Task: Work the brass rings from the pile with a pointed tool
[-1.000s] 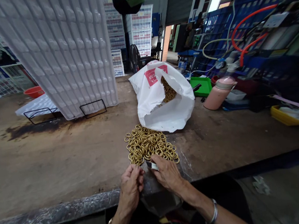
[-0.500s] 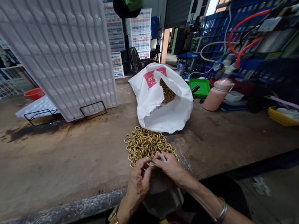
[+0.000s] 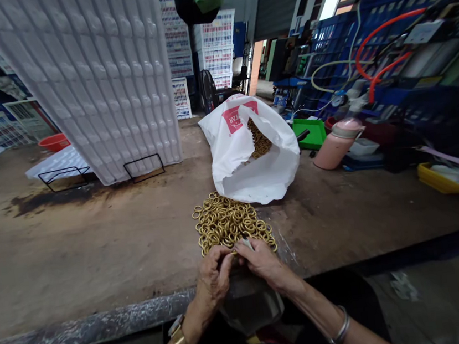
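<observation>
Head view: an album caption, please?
Left hand holds a golden ring, right hand a small tool, before heaped rings and a torn white sack.

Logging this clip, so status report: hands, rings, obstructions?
Left hand pinches gold ring; right hand grips small object. Ring pile just beyond. White sack behind pile, clear of hands.

Brown table (image 3: 130,245) with rings (image 3: 225,220), sack (image 3: 231,152)

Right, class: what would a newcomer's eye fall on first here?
A tall ribbed whitish panel stands on the table's left. Centrally, a torn white bag gapes open, with a heap of brass-coloured rings before its mouth. The left hand and right hand are at the heap's near edge.
</observation>
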{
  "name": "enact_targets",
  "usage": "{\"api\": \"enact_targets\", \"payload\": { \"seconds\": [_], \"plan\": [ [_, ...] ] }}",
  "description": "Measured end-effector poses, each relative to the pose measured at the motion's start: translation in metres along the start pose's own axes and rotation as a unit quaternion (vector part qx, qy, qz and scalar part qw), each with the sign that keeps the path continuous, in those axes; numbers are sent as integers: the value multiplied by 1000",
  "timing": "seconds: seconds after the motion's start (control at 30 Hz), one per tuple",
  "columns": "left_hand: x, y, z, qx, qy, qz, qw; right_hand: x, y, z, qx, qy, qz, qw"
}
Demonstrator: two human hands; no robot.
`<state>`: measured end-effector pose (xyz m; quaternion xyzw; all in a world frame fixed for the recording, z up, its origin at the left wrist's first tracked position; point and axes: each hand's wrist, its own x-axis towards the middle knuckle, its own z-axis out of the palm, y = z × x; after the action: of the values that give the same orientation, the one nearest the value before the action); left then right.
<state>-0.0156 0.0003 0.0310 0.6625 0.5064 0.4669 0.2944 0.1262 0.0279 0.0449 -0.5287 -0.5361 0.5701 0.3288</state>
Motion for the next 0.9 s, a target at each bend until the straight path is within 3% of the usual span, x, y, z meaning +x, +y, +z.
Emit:
{"api": "enact_targets", "payload": {
  "seconds": [0.33, 0.7, 0.9],
  "plan": [
    [-1, 12, 4, -173, 26, -187, 967, 1, -6, 3, -58, 84, -59, 993],
    [-2, 18, 6, -183, 13, -153, 971, 1, -7, 10, -129, 59, -91, 986],
    [-1, 17, 4, -237, -36, -247, 939, 3, -2, 9, -142, 75, -105, 982]
  ]
}}
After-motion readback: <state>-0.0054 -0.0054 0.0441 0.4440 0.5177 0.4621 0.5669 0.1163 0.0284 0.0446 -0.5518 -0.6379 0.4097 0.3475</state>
